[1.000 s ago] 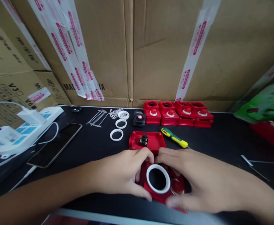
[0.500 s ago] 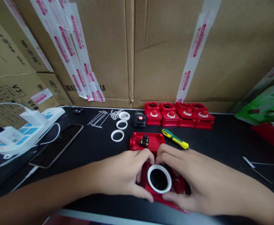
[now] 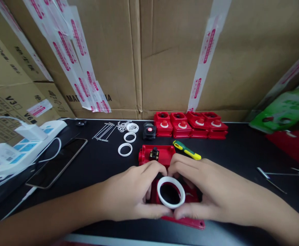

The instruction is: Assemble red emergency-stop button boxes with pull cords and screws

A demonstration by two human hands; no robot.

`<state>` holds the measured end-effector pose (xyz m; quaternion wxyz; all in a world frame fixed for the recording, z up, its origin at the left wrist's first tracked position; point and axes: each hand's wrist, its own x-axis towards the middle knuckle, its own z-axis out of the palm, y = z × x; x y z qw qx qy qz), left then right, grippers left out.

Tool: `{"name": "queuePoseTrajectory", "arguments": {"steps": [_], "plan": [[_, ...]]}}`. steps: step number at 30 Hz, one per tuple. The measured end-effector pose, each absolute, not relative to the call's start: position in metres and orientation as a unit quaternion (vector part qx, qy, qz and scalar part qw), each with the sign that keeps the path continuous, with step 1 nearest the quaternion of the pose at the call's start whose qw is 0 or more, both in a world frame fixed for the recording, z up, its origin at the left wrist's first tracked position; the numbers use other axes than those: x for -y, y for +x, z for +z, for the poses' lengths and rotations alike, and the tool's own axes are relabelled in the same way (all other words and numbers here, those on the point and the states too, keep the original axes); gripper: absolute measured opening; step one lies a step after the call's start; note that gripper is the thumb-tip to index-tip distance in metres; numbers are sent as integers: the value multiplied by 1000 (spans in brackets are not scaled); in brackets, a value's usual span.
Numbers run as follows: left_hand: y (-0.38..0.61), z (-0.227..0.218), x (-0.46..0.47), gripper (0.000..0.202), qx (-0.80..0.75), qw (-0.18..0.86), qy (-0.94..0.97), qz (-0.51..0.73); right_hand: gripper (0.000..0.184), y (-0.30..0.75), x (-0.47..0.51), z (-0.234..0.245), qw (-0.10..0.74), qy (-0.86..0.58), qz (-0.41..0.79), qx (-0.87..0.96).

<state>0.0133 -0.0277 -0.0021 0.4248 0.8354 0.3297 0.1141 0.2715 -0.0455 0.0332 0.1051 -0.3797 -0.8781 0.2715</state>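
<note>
A white ring (image 3: 160,195) sits around the round opening of a red housing cover (image 3: 187,222), low in the middle of the table. My left hand (image 3: 141,193) curls around the ring's left side, its thumb along the near rim and its fingers at the far rim. From the other side my right hand (image 3: 203,191) grips the same ring, thumb tip close to the left thumb. Just beyond my hands lies an open red box (image 3: 146,150) with a black switch block (image 3: 154,154) inside. My fingers hide part of the cover.
A green-and-yellow screwdriver (image 3: 186,150) lies beyond my right hand. Several red housings (image 3: 181,128) line the back, beside a black part (image 3: 149,132). Loose white rings (image 3: 125,150), metal rods (image 3: 104,131), a phone (image 3: 58,164) and a power strip (image 3: 26,145) are on the left.
My left thumb has moved right along the ring's near rim, and the two thumbs are now close together. The whole scene has shifted slightly left as the camera turned.
</note>
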Motion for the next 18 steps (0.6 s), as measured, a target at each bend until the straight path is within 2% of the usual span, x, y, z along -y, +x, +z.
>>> {"name": "queuePoseTrajectory", "arguments": {"steps": [4,9,15,18], "plan": [[12,-10,29,57,-270,391,857,201,49,273,45,33,132,-368,267,881],[12,-10,30,54,-189,292,889,299,50,273,48,37,168,-358,247,885],[12,-5,31,21,-153,176,918,321,49,273,48,36,172,-347,217,896],[12,-7,28,11,-113,128,929,328,55,274,47,33,166,-348,215,897]]}}
